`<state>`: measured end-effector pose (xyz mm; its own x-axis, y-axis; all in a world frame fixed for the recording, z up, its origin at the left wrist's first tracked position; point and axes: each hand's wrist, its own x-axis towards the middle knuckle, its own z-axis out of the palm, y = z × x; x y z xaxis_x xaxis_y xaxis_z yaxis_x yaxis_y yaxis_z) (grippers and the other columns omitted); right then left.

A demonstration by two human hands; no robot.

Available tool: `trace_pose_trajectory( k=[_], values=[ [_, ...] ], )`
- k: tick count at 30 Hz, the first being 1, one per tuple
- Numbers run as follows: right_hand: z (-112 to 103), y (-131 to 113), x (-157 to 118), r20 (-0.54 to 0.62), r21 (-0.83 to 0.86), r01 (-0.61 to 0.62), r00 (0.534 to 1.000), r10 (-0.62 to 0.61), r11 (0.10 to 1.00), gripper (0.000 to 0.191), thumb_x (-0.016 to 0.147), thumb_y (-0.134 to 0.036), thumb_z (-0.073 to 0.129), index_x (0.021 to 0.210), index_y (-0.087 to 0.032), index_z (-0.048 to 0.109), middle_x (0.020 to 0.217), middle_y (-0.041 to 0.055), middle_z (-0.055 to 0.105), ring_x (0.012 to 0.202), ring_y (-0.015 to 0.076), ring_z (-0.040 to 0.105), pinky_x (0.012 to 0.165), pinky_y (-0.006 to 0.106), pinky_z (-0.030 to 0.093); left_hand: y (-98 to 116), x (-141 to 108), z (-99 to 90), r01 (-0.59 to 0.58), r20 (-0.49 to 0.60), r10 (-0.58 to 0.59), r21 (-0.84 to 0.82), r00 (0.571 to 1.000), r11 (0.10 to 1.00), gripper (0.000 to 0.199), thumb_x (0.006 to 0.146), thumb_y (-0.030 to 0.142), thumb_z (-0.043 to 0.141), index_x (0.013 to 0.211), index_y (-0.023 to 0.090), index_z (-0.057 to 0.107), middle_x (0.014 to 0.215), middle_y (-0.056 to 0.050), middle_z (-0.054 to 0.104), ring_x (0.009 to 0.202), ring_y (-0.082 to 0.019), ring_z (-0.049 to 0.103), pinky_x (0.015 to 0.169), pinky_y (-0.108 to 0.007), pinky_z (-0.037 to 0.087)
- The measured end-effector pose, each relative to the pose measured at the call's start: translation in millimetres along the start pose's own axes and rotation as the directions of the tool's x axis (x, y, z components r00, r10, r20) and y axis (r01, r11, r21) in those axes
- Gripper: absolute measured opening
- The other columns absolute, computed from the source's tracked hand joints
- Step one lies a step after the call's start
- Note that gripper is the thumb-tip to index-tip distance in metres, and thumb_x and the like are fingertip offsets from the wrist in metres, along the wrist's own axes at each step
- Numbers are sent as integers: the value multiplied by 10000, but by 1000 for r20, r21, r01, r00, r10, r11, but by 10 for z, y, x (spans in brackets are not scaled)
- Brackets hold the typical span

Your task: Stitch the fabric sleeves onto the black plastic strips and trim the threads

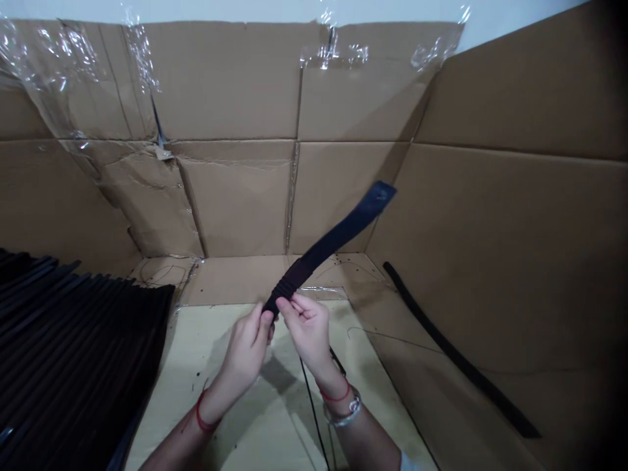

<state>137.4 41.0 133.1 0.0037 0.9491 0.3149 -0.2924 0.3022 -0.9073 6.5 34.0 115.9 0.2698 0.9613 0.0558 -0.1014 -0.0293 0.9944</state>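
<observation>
Black strap — near cardboard wall

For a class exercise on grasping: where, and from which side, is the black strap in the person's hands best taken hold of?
Grip the wrapped part of the black strap, coming from below on the person's side, as the left hand and right hand do. That part looks thicker and firmer, while the flat free end sticks out unsupported and would likely bend.
</observation>
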Motion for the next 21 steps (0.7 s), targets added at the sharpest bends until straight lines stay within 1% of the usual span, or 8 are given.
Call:
trace_pose_trajectory(
  k=[4,6,8,12,16,19,20,21],
  values=[
    [17,9,9,107,53,-98,990,92,994,378,731,-466,752,880,-122,701,545,-33,506,403,37,233,376,193,172,-26,8,58,254,279,-215,-112,936,961,534,816,736,351,733,212,407,463,97,293,354,-61,210,355,-191,204],
    [26,4,18,-46,36,-5,999,7,999,325,710,-425,779,827,-131,703,599,-2,564,459,68,374,413,199,288,-41,-15,95,71,83,-69,-22,994,997,505,829,698,413,830,195,455,527,62,403,429,-78,344,411,-181,274],
    [23,-25,19,-84,34,29,996,-26,999,301,694,-409,794,795,-141,703,624,15,592,557,113,493,496,224,396,-49,-36,105,-46,-52,50,77,997,996,486,826,660,488,936,188,477,588,47,447,488,-82,389,444,-173,283],
    [-14,-104,-9,144,13,-85,986,82,996,311,731,-435,760,769,-131,706,583,14,583,517,117,509,473,227,400,-37,-21,31,167,312,-154,-14,937,986,544,836,721,363,882,190,470,496,87,353,377,-62,262,381,-184,233],
    [-9,-104,-58,80,81,-58,995,51,995,354,726,-473,760,821,-138,699,534,-21,518,452,90,431,411,204,336,-40,-17,-28,-12,77,7,57,997,998,504,816,689,472,779,186,457,521,62,405,435,-65,338,419,-178,256],
    [11,-81,-66,268,172,-222,948,172,960,391,712,-472,778,875,-127,694,509,-52,477,379,37,294,365,177,229,-51,-64,-26,191,348,-144,-102,926,976,566,821,760,302,739,211,411,446,97,296,347,-59,203,359,-192,199],
    [16,-76,-60,240,175,-214,956,169,961,374,705,-454,789,855,-126,690,530,-41,506,383,35,306,370,175,235,-51,-76,-17,216,408,-146,-129,901,968,584,808,779,285,747,213,413,440,99,292,342,-60,194,357,-196,204],
    [20,-73,-48,162,171,-164,977,137,972,353,688,-431,807,820,-127,686,568,-21,550,410,44,362,389,175,276,-47,-82,-5,145,344,-97,-117,934,982,568,802,765,355,768,205,438,465,84,343,369,-65,248,381,-193,236]
  ],
)
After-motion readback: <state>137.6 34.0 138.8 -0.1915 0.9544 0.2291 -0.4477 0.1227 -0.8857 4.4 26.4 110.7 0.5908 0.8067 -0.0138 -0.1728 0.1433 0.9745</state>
